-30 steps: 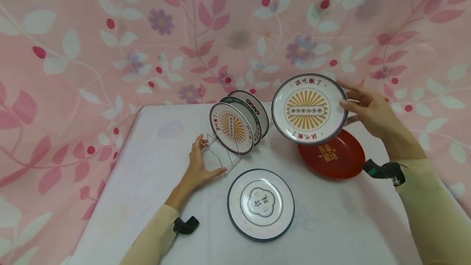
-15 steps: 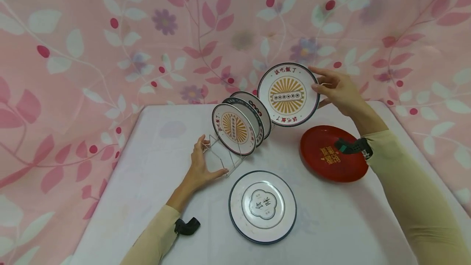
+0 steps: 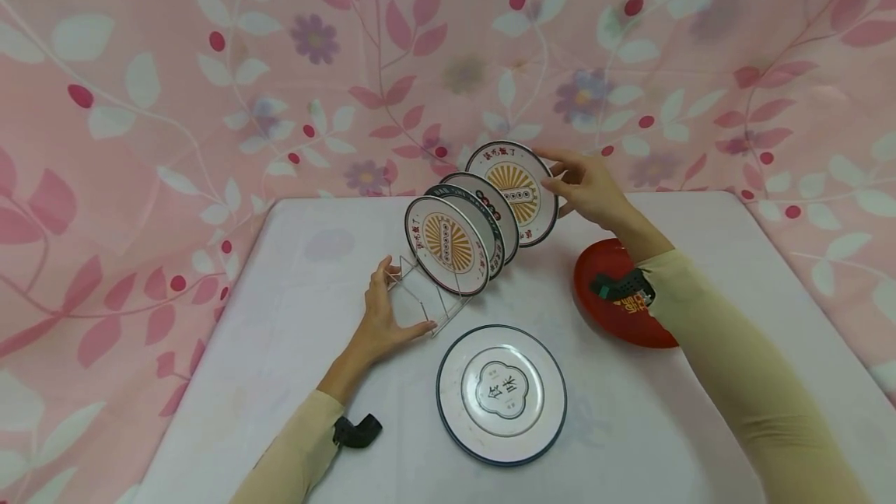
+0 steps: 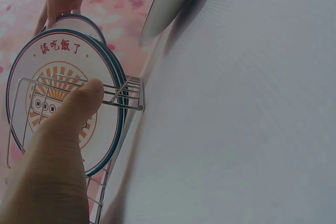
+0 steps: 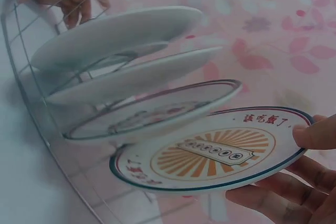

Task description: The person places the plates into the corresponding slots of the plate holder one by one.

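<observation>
My left hand (image 3: 383,309) grips the near end of a wire dish rack (image 4: 141,95), thumb on one side and fingers on the other. In the rack, three plates stand on edge: a sunburst-patterned plate (image 3: 448,243) in front, one with a dark patterned rim behind it, then a plate with red and black marks (image 3: 491,201). My right hand (image 3: 586,187) pinches another sunburst plate (image 5: 210,156) by its right edge, thumb on the printed face. This plate is tilted upright at the rack's far end, close behind the third plate, which hides part of it.
A white plate with a blue rim (image 3: 502,442) lies on the white-covered table (image 3: 280,333), in front of the rack. To the right lies a red plate (image 3: 605,302) with gold lettering, partly behind my right forearm. A pink floral cloth (image 3: 448,61) hangs behind the table.
My right hand has carried the sunburst plate leftward from above the red plate to the rack's far end, the plate turning more sideways. My left hand has stayed on the rack.
</observation>
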{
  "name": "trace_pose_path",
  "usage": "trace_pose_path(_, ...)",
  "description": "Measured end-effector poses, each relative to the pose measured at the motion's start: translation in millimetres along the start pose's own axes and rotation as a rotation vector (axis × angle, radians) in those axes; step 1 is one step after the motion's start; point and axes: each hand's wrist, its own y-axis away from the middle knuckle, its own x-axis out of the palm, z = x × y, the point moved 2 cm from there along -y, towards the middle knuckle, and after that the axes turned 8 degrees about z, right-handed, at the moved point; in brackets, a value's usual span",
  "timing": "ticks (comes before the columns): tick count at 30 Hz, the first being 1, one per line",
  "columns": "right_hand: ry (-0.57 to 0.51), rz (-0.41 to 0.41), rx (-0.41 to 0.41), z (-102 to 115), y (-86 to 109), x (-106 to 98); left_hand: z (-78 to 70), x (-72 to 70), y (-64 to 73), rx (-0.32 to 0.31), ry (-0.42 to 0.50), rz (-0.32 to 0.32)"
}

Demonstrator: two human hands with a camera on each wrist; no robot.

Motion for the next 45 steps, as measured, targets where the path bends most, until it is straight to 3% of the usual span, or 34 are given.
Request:
trace_pose_path(15,-0.041,0.080,-0.002,-22.2,-10.1,33.3,1.8,0.8,0.0,0.002,-0.005,-0.002)
trace_pose_path(19,-0.067,0.084,0.010,-10.7,-6.0,36.7,1.5,1.2,-0.5,0.001,0.001,0.000)
trace_pose_path(27,-0.064,0.085,0.029,-30.5,-11.3,36.6,0.7,-0.2,-1.4,0.012,0.002,-0.005)
trace_pose_path(32,0.015,0.014,0.047,-22.7,6.8,30.7,0.7,1.1,0.1,0.017,0.007,0.003)
trace_pose_path(36,0.034,-0.032,0.002,-18.5,32.7,29.5,0.5,0.2,0.4,0.020,-0.001,-0.003)
trace_pose_path(39,-0.016,0.084,0.006,-23.8,54.5,37.2,0.9,-1.1,-0.2,0.024,-0.007,-0.015)
trace_pose_path(45,0.003,0.374,0.132,-53.9,101.3,63.2,2.3,-0.8,-0.2,0.028,-0.012,-0.009)
